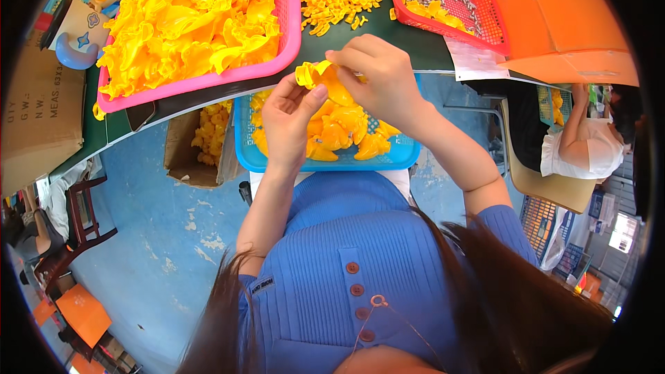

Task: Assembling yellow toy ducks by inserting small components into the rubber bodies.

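Observation:
Above a blue basket (251,161) on my lap, my left hand (294,107) pinches a yellow plastic part (305,76) between thumb and fingers. My right hand (377,73) has its fingertips closed on the upper edge of the same curved part. Several larger yellow plastic pieces (336,128) lie in the blue basket under my hands. Just beyond, on the dark green table, is a loose pile of small yellow pieces (336,3). The inner side of the held part is partly hidden by my fingers.
A pink basket (294,21) heaped with yellow parts stands at the left. At the far right, a red basket (495,31) holds small metal pieces and yellow parts beside an orange box (561,14). A cardboard box (187,145) sits below the table. Another person (582,138) works at right.

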{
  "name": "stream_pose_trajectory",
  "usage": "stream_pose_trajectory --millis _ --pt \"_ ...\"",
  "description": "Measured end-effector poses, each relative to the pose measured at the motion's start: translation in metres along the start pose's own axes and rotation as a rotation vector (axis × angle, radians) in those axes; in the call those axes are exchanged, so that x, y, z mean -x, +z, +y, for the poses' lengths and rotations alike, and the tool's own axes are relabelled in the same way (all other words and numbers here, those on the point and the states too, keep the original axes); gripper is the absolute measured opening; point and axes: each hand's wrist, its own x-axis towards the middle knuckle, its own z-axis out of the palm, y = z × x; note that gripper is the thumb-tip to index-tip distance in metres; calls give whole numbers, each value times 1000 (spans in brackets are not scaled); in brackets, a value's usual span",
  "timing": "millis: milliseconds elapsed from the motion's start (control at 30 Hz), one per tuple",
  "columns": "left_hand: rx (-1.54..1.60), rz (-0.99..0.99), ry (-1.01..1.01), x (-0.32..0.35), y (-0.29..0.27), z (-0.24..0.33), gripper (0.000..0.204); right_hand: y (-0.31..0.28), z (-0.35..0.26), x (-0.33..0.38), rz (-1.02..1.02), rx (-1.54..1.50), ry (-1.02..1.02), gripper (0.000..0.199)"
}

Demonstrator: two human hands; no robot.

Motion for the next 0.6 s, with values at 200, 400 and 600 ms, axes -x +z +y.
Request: stream_pose_trajectory --millis 200,400,600 --pt "-21 -20 -21 -1 1 3 27 2 5 1 74 -15 -45 17" --pt "-2 13 12 2 1 -2 28 2 0 4 32 -1 35 17" --pt "-54 12 16 2 1 -4 32 4 3 11 -19 -116 179 13"
